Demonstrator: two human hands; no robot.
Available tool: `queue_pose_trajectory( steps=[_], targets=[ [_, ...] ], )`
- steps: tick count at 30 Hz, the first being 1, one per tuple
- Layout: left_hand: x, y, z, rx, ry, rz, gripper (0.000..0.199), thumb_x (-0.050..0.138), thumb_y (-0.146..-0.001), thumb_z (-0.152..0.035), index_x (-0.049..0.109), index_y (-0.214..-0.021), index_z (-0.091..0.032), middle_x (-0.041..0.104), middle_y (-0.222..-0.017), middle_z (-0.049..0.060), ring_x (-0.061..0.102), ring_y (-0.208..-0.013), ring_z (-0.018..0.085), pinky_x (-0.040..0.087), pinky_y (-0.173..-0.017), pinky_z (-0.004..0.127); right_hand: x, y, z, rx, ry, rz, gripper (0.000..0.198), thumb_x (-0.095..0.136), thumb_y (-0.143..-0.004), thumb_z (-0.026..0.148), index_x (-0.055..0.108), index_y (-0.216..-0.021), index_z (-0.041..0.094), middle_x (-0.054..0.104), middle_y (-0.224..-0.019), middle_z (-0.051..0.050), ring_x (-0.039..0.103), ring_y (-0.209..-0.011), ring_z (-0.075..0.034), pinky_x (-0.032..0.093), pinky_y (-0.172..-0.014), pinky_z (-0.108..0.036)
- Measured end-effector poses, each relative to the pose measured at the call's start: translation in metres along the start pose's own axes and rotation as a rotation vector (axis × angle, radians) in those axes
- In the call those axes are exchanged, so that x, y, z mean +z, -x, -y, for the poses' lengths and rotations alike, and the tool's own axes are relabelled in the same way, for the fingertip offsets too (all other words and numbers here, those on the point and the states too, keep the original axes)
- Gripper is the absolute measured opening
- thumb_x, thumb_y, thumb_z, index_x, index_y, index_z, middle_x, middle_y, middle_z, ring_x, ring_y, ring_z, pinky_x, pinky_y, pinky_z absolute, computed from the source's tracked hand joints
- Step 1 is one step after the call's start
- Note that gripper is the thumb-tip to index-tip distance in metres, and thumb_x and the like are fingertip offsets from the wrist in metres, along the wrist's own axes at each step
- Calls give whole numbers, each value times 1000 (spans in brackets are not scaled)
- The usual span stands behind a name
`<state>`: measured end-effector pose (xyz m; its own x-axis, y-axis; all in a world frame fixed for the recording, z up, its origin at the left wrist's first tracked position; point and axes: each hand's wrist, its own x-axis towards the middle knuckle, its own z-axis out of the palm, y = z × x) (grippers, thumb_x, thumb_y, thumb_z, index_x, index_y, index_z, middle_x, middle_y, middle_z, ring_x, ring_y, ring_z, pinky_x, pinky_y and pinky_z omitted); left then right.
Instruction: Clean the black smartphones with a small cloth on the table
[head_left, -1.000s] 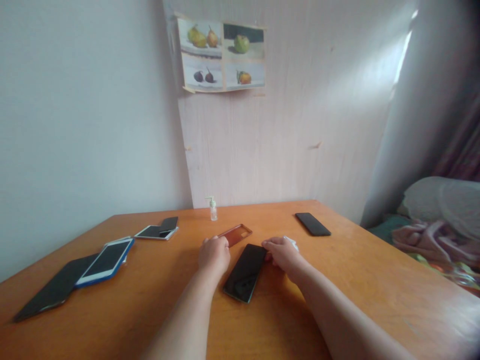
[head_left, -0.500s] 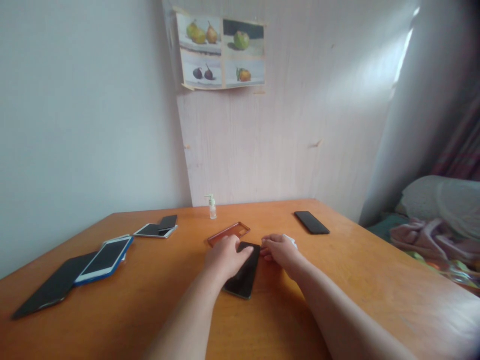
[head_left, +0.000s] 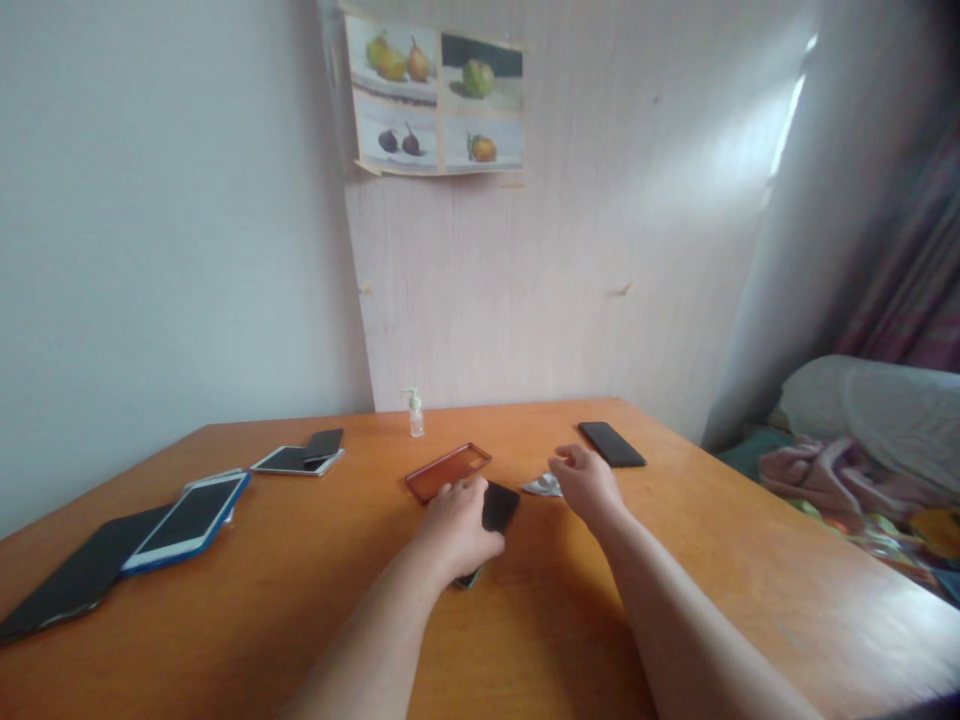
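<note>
A dark phone [head_left: 501, 507] rests on the wooden table, turned at a slant. My left hand [head_left: 461, 525] is over it, thumb on the near side and fingers on the far side, gripping its edges; the hand covers the phone's middle. Just beyond that hand lies an empty reddish-brown phone case [head_left: 448, 474]. My right hand [head_left: 589, 485] is raised a little off the table, fingers loosely bent, with nothing visible in them. Beside its fingertips a small crumpled whitish cloth or tissue [head_left: 542, 486] lies on the table, partly behind the hand.
A black phone [head_left: 613, 444] lies at the back right. A small pump bottle [head_left: 415, 414] stands at the back. On the left are a white tablet [head_left: 281, 459] under a dark phone [head_left: 324, 444], and a blue-edged tablet [head_left: 187, 522] overlapping a black flat item [head_left: 86, 572].
My right hand has lifted off the whitish cloth and shifted right. My left hand has changed its grip on the phone, which now lies more slanted. The view has shifted slightly.
</note>
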<state>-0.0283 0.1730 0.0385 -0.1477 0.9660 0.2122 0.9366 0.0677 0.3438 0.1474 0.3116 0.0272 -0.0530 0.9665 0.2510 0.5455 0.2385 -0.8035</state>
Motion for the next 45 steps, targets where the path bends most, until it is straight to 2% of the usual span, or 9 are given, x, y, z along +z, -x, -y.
queue_pose_trajectory(
  steps=[4, 8, 11, 14, 19, 27, 32, 37, 45],
  targets=[
    [4, -4, 5, 51, 67, -27, 44, 65, -65, -21, 58, -108, -24, 68, -104, 8, 61, -99, 27, 44, -82, 33, 5, 5, -7, 7, 149, 37, 25, 69, -65, 32, 71, -87, 18, 63, -104, -13, 62, -85, -24, 40, -69, -31],
    [3, -9, 10, 39, 153, -87, 47, 67, -70, -29, 57, -116, -21, 65, -117, 11, 59, -110, 28, 44, -92, 35, 8, 5, -10, -15, 163, 71, 6, 65, -67, 22, 63, -64, 18, 65, -86, -10, 60, -80, -22, 38, -65, -29],
    [-3, -13, 11, 16, 372, -208, 43, 67, -75, -35, 58, -114, -21, 64, -122, 10, 58, -115, 24, 42, -98, 34, 11, 1, -8, -45, 85, 57, 8, 62, -71, 25, 61, -65, 19, 63, -73, -6, 58, -72, -19, 36, -61, -27],
    [-14, -18, 14, -79, 576, -327, 30, 64, -79, -36, 61, -106, -21, 69, -112, 7, 63, -105, 20, 47, -91, 30, 15, -2, -1, -56, -50, 51, 10, 55, -74, 28, 61, -75, 19, 62, -65, -3, 56, -63, -17, 36, -56, -25],
    [-32, -25, 27, -248, 596, -435, 29, 54, -84, -42, 62, -97, -17, 71, -95, 9, 66, -89, 20, 49, -80, 31, 20, 7, 13, -64, -287, 135, 22, 42, -70, 19, 59, -84, 16, 65, -65, -3, 58, -56, -13, 42, -55, -23],
    [-27, 15, 49, -209, 568, -325, 26, 62, -77, -42, 63, -90, -19, 70, -88, 5, 65, -81, 18, 50, -75, 27, 37, 30, 20, -135, -287, 306, 22, 42, -69, 17, 63, -75, 15, 62, -57, -1, 54, -52, -12, 40, -53, -23],
    [-13, 43, 58, -135, 470, -202, 52, 70, -69, -52, 61, -109, -20, 65, -114, 10, 61, -106, 24, 48, -90, 32, 39, 32, 12, -217, -57, 259, 12, 53, -67, 14, 64, -64, 19, 61, -67, -1, 55, -68, -16, 38, -62, -25],
    [-12, 48, 60, -75, 263, -87, 80, 76, -59, -53, 50, -128, -22, 56, -129, 12, 53, -119, 29, 43, -98, 36, 36, 35, 13, -283, 118, 205, 15, 56, -70, 11, 66, -77, 19, 57, -82, -3, 52, -75, -16, 37, -67, -25],
    [-10, 42, 55, -55, 190, -80, 63, 74, -61, -40, 53, -118, -23, 59, -120, 10, 56, -111, 29, 43, -93, 35, 30, 53, 25, -513, 324, 305, 23, 49, -81, 12, 71, -84, 19, 63, -88, -7, 58, -84, -18, 40, -76, -26]
  ],
)
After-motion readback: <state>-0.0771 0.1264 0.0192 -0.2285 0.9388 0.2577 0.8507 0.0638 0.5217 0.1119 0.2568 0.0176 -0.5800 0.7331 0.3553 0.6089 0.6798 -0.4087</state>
